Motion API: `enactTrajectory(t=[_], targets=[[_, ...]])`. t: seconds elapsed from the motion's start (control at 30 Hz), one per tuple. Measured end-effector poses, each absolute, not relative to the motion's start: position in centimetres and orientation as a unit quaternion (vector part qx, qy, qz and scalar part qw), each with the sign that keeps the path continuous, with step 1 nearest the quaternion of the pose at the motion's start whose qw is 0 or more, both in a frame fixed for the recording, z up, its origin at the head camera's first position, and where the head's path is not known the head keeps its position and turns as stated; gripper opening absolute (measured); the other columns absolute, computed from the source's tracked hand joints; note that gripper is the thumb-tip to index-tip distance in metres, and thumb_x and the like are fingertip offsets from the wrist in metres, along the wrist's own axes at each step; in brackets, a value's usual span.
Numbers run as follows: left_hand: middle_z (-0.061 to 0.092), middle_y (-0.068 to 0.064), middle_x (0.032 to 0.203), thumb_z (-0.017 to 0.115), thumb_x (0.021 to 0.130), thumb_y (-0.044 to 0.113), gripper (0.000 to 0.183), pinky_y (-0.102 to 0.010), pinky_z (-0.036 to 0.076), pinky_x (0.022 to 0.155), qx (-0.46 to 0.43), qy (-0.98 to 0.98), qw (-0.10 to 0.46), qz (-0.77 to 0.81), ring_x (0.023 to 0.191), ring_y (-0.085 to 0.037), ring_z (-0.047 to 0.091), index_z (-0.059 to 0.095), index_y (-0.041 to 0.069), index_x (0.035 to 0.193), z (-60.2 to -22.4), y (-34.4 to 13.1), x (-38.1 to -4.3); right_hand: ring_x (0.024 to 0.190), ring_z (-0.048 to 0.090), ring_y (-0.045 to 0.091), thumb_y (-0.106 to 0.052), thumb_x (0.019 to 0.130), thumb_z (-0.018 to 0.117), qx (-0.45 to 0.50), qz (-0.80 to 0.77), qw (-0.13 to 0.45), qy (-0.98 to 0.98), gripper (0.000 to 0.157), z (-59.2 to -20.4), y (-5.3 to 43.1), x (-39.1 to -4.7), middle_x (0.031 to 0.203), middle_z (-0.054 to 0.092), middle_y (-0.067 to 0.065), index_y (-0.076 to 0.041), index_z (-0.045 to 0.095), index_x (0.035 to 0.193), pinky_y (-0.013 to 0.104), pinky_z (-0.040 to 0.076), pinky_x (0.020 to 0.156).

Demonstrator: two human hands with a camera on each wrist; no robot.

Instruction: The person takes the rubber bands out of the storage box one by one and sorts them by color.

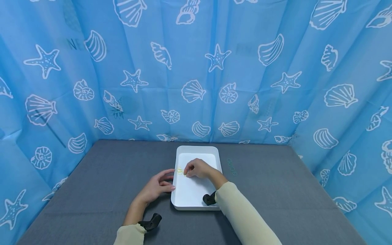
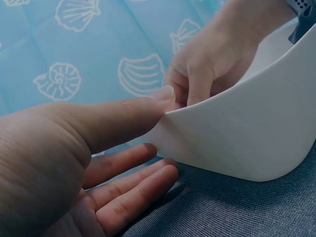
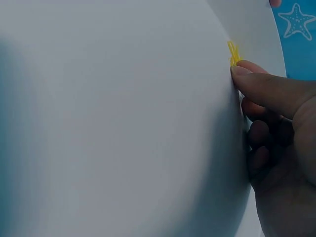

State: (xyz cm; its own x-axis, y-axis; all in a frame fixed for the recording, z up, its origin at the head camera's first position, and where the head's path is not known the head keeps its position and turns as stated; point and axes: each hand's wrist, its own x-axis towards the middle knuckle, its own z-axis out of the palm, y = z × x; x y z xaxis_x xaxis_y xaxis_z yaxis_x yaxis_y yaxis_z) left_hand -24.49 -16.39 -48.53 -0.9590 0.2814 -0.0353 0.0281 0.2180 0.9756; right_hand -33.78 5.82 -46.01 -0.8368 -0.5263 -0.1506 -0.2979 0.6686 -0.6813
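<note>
A white rectangular tray [image 1: 196, 200] lies on the table, with several thin yellow loops [image 1: 179, 170] inside near its left wall. Over the tray, my right hand [image 1: 198, 168] pinches a thin yellow loop [image 3: 234, 53] between thumb and forefinger, low by the tray floor; the other fingers are curled. Whether the loop is a rubber band or a clip is too small to tell. My left hand [image 1: 156, 187] is at the tray's left side, its thumb [image 2: 160, 96] at the rim and its other fingers loosely extended beside the outer wall.
Several green loops [image 1: 232, 167] lie in a row on the grey table [image 1: 122, 163], right of the tray. A blue shell-patterned curtain [image 1: 183, 68] encloses the back and sides. Each wrist carries a black mount, the left one [image 1: 151, 223] near the tray's front left.
</note>
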Motion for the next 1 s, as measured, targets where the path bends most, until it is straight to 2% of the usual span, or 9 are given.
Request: enactTrajectory(t=[0.13, 0.37, 0.63, 1.0], targets=[[0.051, -0.021, 0.137, 0.077, 0.085, 0.019, 0.069, -0.045, 0.05, 0.089, 0.101, 0.773, 0.101, 0.618, 0.1, -0.025, 0.064, 0.045, 0.013, 0.145, -48.5, -16.4, -24.4, 0.07, 0.054, 0.013, -0.006, 0.086, 0.073, -0.224, -0.324, 0.173, 0.902, 0.011, -45.9, 5.7, -33.7, 0.073, 0.062, -0.002, -0.013, 0.07, 0.079, 0.027, 0.043, 0.07], [0.051, -0.021, 0.137, 0.077, 0.085, 0.019, 0.068, -0.044, 0.05, 0.088, 0.096, 0.774, 0.101, 0.618, 0.1, -0.025, 0.064, 0.045, 0.013, 0.145, -48.7, -16.3, -24.6, 0.069, 0.054, 0.012, -0.009, 0.088, 0.073, -0.224, -0.308, 0.191, 0.905, 0.006, -45.6, 5.9, -33.8, 0.074, 0.063, -0.003, -0.009, 0.072, 0.082, 0.026, 0.043, 0.07], [0.051, -0.02, 0.138, 0.077, 0.084, 0.019, 0.067, -0.045, 0.05, 0.089, 0.091, 0.775, 0.1, 0.617, 0.101, -0.024, 0.064, 0.046, 0.014, 0.144, -48.7, -16.3, -24.6, 0.069, 0.054, 0.012, -0.011, 0.088, 0.072, -0.227, -0.322, 0.185, 0.9, 0.011, -45.4, 6.3, -33.6, 0.074, 0.063, -0.003, -0.014, 0.071, 0.078, 0.027, 0.044, 0.069], [0.051, -0.02, 0.138, 0.078, 0.084, 0.019, 0.068, -0.044, 0.05, 0.089, 0.086, 0.775, 0.103, 0.618, 0.099, -0.024, 0.064, 0.047, 0.015, 0.144, -48.5, -16.3, -24.6, 0.071, 0.053, 0.014, -0.011, 0.09, 0.07, -0.22, -0.339, 0.168, 0.899, 0.008, -44.8, 6.8, -33.6, 0.076, 0.062, -0.002, -0.011, 0.07, 0.082, 0.026, 0.043, 0.066]])
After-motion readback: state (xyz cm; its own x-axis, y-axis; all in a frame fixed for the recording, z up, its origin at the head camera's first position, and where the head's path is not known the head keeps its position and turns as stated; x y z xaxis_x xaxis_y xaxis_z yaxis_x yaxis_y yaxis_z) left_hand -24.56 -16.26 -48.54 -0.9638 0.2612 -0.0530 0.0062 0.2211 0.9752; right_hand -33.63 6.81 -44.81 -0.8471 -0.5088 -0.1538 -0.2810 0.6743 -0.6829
